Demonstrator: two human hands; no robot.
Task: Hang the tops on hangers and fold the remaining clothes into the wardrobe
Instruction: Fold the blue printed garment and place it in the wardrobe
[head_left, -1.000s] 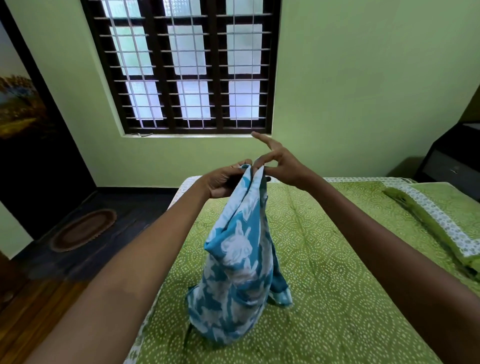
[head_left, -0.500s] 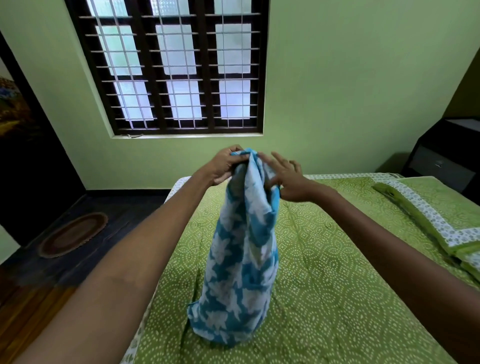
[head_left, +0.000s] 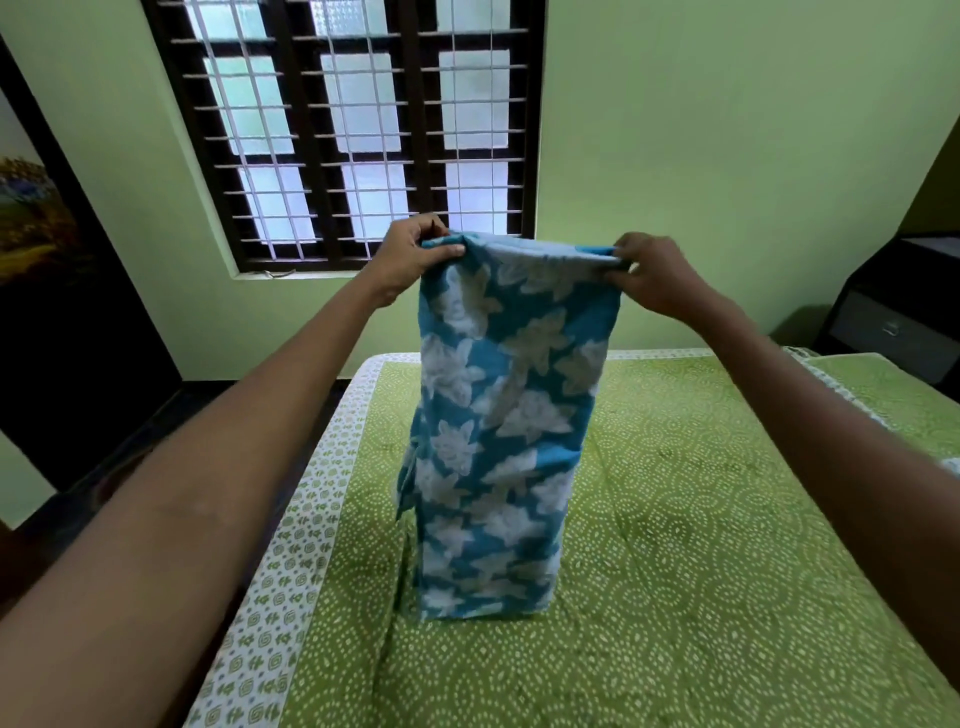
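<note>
A blue garment with a white floral print (head_left: 493, 426) hangs flat in front of me, stretched by its top edge above the bed. My left hand (head_left: 410, 257) pinches its top left corner. My right hand (head_left: 647, 275) pinches the top right corner. The garment's lower end rests on the green dotted bedsheet (head_left: 675, 545). No hanger or wardrobe shows in this view.
The bed fills the lower middle and right, with a pillow (head_left: 893, 395) at its right. A barred window (head_left: 353, 130) is in the green wall ahead. A dark bedside cabinet (head_left: 898, 317) stands at right. Dark floor and a doorway lie at left.
My hands were close together on the bunched top of the garment. They have moved apart and higher, spreading the garment out flat.
</note>
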